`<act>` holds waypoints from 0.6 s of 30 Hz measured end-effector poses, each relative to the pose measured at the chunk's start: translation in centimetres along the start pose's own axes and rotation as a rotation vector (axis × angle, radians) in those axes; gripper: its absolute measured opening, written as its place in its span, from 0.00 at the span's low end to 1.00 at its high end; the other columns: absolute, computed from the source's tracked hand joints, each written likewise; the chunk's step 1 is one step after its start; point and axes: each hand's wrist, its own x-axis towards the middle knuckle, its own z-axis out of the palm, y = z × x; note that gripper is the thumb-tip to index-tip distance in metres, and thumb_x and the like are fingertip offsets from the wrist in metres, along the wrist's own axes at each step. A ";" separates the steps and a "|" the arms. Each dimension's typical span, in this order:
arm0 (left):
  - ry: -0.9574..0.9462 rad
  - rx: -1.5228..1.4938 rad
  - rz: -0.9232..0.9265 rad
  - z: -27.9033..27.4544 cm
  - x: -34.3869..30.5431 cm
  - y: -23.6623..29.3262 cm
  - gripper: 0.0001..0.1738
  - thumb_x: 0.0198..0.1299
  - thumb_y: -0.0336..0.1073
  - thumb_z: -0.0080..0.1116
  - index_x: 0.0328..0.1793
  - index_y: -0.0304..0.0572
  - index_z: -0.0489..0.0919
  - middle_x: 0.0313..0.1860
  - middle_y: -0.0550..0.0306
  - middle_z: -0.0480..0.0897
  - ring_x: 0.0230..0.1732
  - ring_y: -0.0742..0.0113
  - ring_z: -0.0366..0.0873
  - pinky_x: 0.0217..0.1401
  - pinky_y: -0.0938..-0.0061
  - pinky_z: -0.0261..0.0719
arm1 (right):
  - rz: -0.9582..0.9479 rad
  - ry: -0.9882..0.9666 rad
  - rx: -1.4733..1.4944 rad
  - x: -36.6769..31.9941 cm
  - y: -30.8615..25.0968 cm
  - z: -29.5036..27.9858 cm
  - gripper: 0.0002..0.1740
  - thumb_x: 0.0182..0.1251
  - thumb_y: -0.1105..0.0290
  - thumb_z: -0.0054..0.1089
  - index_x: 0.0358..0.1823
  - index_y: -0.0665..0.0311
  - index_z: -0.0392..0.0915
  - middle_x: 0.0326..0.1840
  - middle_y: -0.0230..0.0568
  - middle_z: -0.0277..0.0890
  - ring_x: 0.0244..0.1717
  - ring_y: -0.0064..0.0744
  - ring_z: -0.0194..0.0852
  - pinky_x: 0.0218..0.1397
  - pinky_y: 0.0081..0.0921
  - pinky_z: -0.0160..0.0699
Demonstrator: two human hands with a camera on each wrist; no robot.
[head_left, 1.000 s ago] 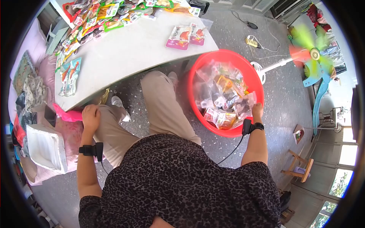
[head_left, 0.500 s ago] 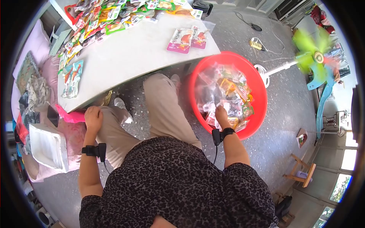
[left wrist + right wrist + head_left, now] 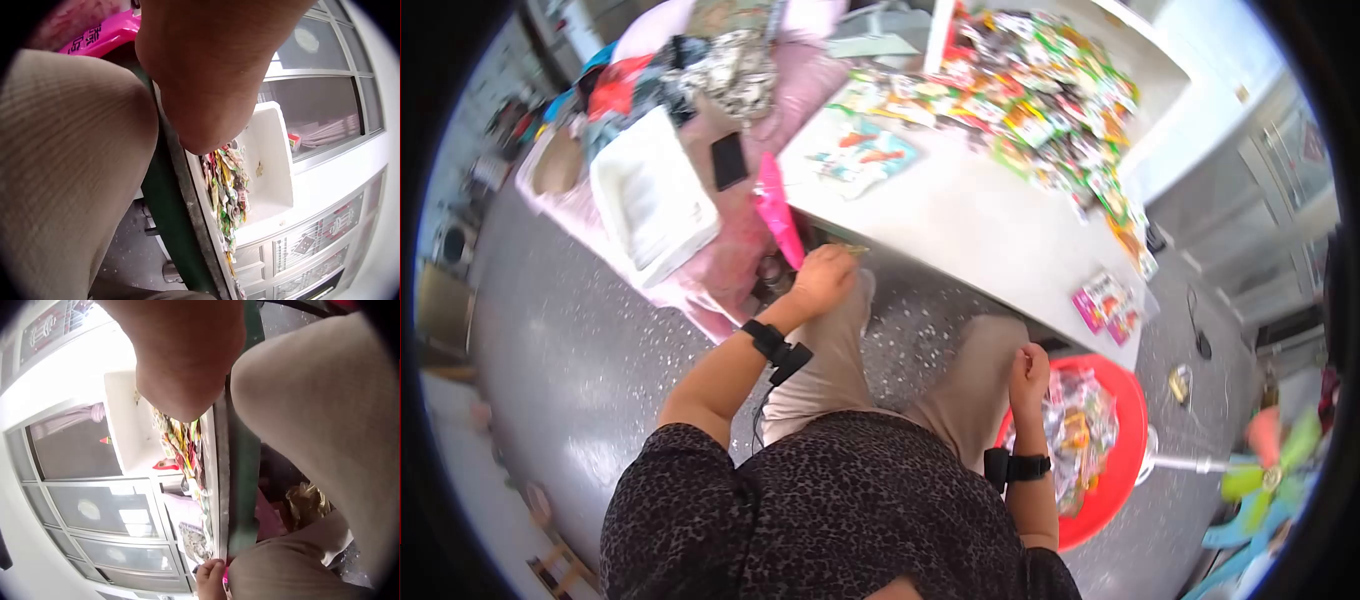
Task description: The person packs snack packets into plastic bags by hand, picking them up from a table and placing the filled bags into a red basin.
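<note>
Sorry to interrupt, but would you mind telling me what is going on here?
A person sits at a white table with a heap of colourful packets on it. The left hand is by the left leg, close to a pink bag, and the right hand is beside a red tub that holds more packets. No packet shows in either hand. Two pink packets lie at the table corner near the tub.

The right hand has moved from the tub to the knee.
</note>
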 end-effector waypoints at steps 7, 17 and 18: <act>0.292 0.131 -0.064 -6.9 0.3 -4.1 0.10 0.39 0.29 0.52 0.32 0.41 0.72 0.34 0.51 0.72 0.40 0.55 0.68 0.45 0.66 0.66 | -0.367 -0.105 -0.329 1.3 0.3 4.0 0.13 0.47 0.73 0.51 0.37 0.67 0.67 0.39 0.48 0.68 0.44 0.46 0.64 0.49 0.38 0.58; 0.288 0.580 -0.861 -16.4 -4.8 -20.4 0.25 0.46 0.41 0.48 0.52 0.40 0.66 0.46 0.46 0.71 0.51 0.51 0.65 0.53 0.64 0.63 | -0.349 -0.094 -0.417 1.3 0.7 5.0 0.12 0.44 0.73 0.52 0.34 0.65 0.68 0.41 0.45 0.68 0.48 0.45 0.63 0.51 0.38 0.56; 0.124 0.543 -0.942 -16.7 -5.7 -21.5 0.24 0.47 0.42 0.46 0.51 0.42 0.67 0.44 0.45 0.72 0.49 0.50 0.67 0.51 0.63 0.65 | -0.341 -0.113 -0.421 1.4 0.7 5.0 0.12 0.43 0.73 0.52 0.33 0.65 0.68 0.41 0.45 0.69 0.48 0.45 0.63 0.51 0.38 0.56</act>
